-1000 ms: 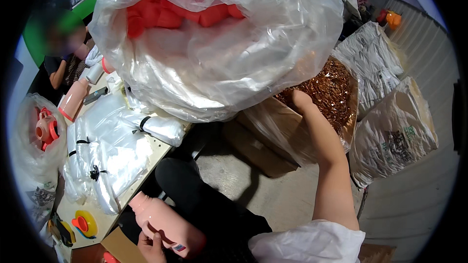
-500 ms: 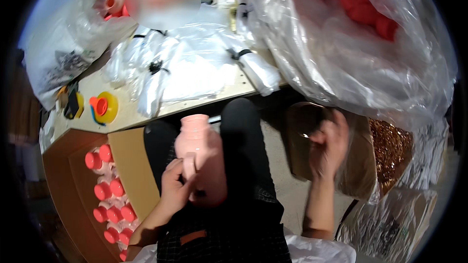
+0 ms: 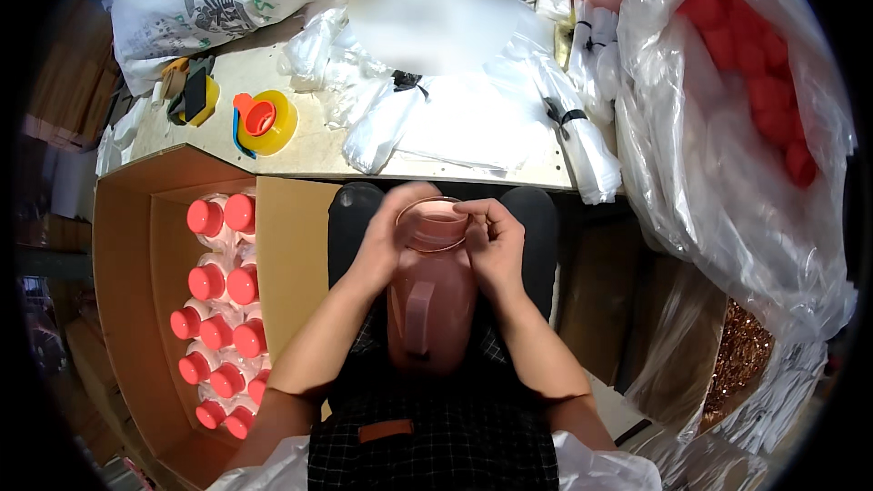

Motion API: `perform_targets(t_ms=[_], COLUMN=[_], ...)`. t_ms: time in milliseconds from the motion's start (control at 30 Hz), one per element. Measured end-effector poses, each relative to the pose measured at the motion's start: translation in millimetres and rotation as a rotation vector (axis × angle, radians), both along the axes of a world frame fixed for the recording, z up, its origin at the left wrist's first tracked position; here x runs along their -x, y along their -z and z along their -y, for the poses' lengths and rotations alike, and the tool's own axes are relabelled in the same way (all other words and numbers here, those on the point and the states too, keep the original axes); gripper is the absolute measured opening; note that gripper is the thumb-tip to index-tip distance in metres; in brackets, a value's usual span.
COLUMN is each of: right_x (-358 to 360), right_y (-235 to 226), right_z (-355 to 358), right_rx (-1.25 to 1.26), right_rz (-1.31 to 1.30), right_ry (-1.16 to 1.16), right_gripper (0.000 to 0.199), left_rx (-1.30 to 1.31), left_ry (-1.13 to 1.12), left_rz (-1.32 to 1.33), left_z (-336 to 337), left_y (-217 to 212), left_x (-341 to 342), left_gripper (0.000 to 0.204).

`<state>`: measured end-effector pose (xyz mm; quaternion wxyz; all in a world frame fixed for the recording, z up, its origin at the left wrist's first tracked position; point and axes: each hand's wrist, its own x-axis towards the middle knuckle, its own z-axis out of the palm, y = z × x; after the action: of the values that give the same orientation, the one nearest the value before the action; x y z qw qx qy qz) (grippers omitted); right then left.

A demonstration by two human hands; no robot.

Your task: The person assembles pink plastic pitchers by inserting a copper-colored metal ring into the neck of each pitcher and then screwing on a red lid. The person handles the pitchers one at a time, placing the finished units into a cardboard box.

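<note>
A pink jug (image 3: 432, 309) with a side handle stands upright between my thighs, its mouth uncovered. Around its neck lies a thin copper-coloured ring (image 3: 436, 251), wider than the mouth. My right hand (image 3: 497, 245) pinches the ring's right side between thumb and fingertips. On the opposite side, my left hand (image 3: 386, 232) is curled at the ring and neck, its fingers slightly blurred. The jug's handle faces me and neither hand touches it.
At left, an open cardboard box (image 3: 168, 186) holds several red-capped bottles (image 3: 216, 332). The workbench (image 3: 314, 132) carries plastic sleeves (image 3: 473, 123) and a yellow tape roll (image 3: 280, 123). At right are a bag of red caps (image 3: 755, 64) and a heap of copper-coloured pieces (image 3: 738, 359).
My right hand has come from the right side to the jug's neck, where the ring now shows. My left hand has left the handle for the neck. The view has shifted left.
</note>
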<state>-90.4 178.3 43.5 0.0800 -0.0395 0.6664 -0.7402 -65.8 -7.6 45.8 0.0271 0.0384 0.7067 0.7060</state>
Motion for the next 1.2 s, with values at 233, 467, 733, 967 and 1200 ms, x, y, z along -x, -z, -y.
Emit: perform_targets(t_ms=[233, 467, 733, 967, 1200], right_x=[-14.5, -12.2, -7.5, -22.5, -28.8], right_y=[24.1, 21.7, 13.7, 16.9, 19.0], right_z=[-4.1, -0.7, 0.7, -2.5, 1.2], right_rx=[0.211, 0.298, 0.384, 0.223, 0.096], right_rz=[0.227, 0.215, 0.265, 0.131, -0.205], right_ry=[0.145, 0.128, 0.102, 0.151, 0.162], right_gripper=[0.048, 0.039, 0.026, 0.002, 0.011], left_rx=[-0.148, -0.153, -0.260, -0.281, -0.274], left_ry=[-0.149, -0.123, -0.195, -0.167, -0.188], left_rz=[0.264, 0.368, 0.308, 0.406, 0.347], left_z=[-24.8, -23.6, -29.4, -25.2, -22.4], left_y=[13.5, 8.3, 7.4, -2.1, -6.4], left_x=[-4.3, 5.7, 4.6, -8.2, -29.3], left_gripper=[0.046, 0.049, 0.049, 0.039, 0.032])
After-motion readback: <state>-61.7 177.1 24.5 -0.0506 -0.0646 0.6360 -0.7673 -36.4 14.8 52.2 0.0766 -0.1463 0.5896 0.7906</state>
